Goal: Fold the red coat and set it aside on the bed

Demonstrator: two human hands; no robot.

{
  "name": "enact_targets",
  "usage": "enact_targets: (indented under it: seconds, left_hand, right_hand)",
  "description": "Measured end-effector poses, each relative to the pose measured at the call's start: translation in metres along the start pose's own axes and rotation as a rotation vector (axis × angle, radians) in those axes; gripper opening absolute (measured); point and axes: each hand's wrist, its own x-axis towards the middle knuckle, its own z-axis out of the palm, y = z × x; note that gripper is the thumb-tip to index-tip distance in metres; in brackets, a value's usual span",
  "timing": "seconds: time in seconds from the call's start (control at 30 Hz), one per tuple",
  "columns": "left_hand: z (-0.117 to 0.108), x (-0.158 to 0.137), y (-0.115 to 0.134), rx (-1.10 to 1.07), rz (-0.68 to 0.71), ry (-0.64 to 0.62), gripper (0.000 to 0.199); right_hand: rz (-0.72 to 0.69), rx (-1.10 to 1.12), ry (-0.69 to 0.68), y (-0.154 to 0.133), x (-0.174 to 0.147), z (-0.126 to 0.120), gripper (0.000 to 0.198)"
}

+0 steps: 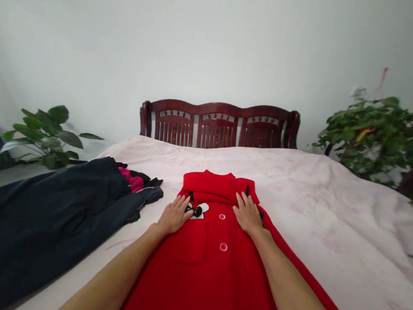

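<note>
Left hand [175, 215] and right hand [247, 213] lie flat and open, gripping nothing, on the chest of a red buttoned woollen coat [213, 272] spread on the pale bed [332, 211].

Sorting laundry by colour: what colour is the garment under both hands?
Bright red garment with pink buttons, under both flat hands, seen in the head view.

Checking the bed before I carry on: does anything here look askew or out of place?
The red coat lies flat and straight under both palms, left hand and right hand. Only the dark garments at the left lie rumpled, with something pink poking out.
</note>
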Motion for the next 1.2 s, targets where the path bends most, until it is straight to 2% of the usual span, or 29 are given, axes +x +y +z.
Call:
enact_targets:
  seconds: [0.1,0.2,0.4,0.57,0.67,0.77,0.83,0.93,1.1,1.2]
  left_hand:
    - [-0.005,-0.023,0.000,0.043,-0.074,-0.045,0.060]
    - [-0.014,-0.054,0.002,0.095,-0.125,-0.069,0.060]
    - [-0.036,-0.124,-0.002,0.119,-0.156,-0.081,0.059]
    - [-0.049,-0.174,-0.022,-0.024,-0.177,-0.136,0.061]
    - [-0.046,-0.205,-0.041,-0.110,-0.226,-0.051,0.058]
    - [-0.037,-0.231,-0.055,-0.130,-0.250,0.081,0.054]
    - [-0.034,-0.241,-0.058,-0.144,-0.236,0.144,0.051]
    - [-0.036,-0.243,-0.054,-0.194,-0.256,0.226,0.045]
    - [-0.048,-0.239,-0.045,-0.336,-0.336,0.293,0.036]
    - [-0.056,-0.238,-0.041,-0.379,-0.327,0.298,0.034]
  right_hand:
    - [-0.014,-0.002,-0.090,0.008,-0.016,-0.007,0.066]
    - [-0.013,-0.031,-0.156,0.015,-0.045,-0.018,0.064]
    - [0.046,-0.086,-0.181,0.023,-0.113,-0.041,0.063]
    - [0.099,0.094,-0.160,0.047,-0.171,-0.060,0.061]
    - [0.173,0.217,-0.056,0.061,-0.207,-0.072,0.065]
    - [0.259,0.086,0.002,0.060,-0.237,-0.087,0.065]
    - [0.383,-0.024,-0.006,0.053,-0.251,-0.098,0.067]
    - [0.562,-0.055,-0.028,0.045,-0.263,-0.112,0.072]
    - [0.580,-0.028,-0.020,0.047,-0.265,-0.120,0.071]
    - [0.593,0.009,-0.038,0.050,-0.264,-0.120,0.073]
